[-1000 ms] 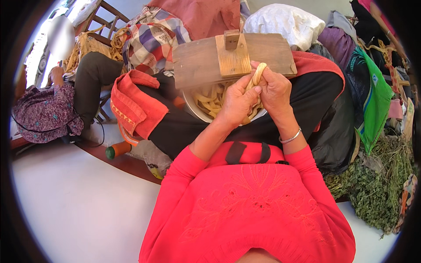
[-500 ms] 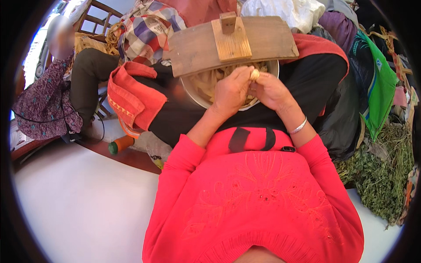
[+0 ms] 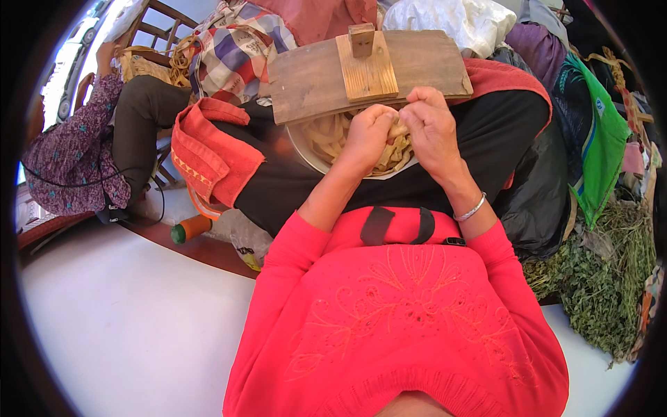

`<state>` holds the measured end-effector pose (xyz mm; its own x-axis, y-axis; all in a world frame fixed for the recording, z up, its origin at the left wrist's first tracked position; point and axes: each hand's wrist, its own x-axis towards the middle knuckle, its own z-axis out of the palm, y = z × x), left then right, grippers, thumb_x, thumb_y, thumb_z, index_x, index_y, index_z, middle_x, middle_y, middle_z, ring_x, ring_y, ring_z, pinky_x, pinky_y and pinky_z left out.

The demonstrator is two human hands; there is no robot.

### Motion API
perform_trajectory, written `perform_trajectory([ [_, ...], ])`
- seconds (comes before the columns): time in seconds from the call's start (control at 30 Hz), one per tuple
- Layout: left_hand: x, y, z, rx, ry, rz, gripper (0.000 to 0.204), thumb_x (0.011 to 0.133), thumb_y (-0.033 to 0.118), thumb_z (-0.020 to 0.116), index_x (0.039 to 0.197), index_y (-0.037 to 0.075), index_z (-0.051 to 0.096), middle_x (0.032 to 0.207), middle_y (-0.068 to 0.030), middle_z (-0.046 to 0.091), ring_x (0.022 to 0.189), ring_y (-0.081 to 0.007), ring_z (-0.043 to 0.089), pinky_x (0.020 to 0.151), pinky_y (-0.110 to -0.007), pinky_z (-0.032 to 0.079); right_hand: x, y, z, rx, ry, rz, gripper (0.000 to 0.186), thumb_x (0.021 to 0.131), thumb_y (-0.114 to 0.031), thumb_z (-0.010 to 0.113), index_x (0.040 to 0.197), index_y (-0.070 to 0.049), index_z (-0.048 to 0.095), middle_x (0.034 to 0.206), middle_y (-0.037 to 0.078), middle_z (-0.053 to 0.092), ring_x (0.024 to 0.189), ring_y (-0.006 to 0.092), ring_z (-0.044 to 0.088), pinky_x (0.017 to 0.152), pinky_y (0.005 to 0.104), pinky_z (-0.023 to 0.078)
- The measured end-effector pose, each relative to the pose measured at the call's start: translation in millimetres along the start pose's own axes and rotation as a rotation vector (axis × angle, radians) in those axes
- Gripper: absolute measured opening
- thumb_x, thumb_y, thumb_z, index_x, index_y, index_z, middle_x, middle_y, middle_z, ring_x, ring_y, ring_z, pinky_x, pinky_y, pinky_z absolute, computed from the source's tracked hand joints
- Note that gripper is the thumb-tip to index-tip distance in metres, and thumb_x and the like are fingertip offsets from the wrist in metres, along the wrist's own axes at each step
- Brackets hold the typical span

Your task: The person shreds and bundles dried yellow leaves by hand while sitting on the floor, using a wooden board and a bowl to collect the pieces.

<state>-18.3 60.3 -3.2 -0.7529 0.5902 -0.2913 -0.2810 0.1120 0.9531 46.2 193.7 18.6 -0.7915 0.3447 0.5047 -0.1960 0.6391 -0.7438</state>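
Observation:
Over a white bowl [image 3: 304, 154] in my lap, my hands work close together. My left hand [image 3: 369, 137] is closed, thumb and fingers pinching a pale tan strip [image 3: 398, 131]. Beside it, my right hand [image 3: 432, 133] is closed on the same pale piece, its fingertips at the near edge of a wooden board [image 3: 302, 78]. Most of the piece is hidden by my fingers. Loose tan strips [image 3: 396, 157] fill the bowl. The board lies across the bowl's far side, with a lighter plank and an upright wooden block [image 3: 361, 43] on it.
Red cloths [image 3: 212, 149] lie over both my knees. Another person [image 3: 80, 149] in a patterned purple top sits at far left. A bottle [image 3: 191, 229] with a green cap lies near my left knee. Dried green plants [image 3: 601, 278], a black bag [image 3: 531, 187] and a green bag [image 3: 603, 139] are at right.
My right hand has risen to overlap the board's near edge, its fingers now more upright. My left hand stays nearly in place. The other person's arm and head position has shifted.

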Motion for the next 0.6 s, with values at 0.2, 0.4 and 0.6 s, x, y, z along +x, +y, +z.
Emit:
perform_trajectory([
  [0.2,-41.1,-17.9,-20.0,-0.463,0.076,-0.113,0.015,0.093,0.014,0.054,0.102,0.004,0.061,0.086,-0.0047,0.065,0.069,-0.0087,0.061,0.058,-0.019,0.050,25.4,8.2,-30.5,0.321,-0.006,0.301,0.012,0.087,-0.009,0.060,0.081,0.002,0.061,0.083,0.005,0.061,0.074,0.0114,0.055,0.067,0.0229,0.044],
  [0.4,-24.1,45.3,-7.0,0.159,0.357,0.587,0.015,0.091,0.009,0.056,0.103,0.001,0.060,0.083,-0.0042,0.063,0.070,-0.0100,0.058,0.063,-0.022,0.047,-11.4,-31.8,-18.1,0.631,-0.340,0.565,0.032,0.095,-0.029,0.056,0.093,0.002,0.064,0.078,0.002,0.062,0.070,0.0073,0.057,0.065,0.0217,0.047],
  [0.6,-12.9,58.8,1.9,0.717,0.434,1.056,0.012,0.086,0.006,0.060,0.098,0.003,0.062,0.076,-0.0122,0.062,0.061,-0.0268,0.061,0.058,-0.031,0.048,-9.8,-54.8,12.0,1.116,-0.066,0.861,0.038,0.100,-0.037,0.041,0.109,-0.002,0.054,0.074,0.002,0.058,0.061,0.0085,0.052,0.056,0.0239,0.045],
])
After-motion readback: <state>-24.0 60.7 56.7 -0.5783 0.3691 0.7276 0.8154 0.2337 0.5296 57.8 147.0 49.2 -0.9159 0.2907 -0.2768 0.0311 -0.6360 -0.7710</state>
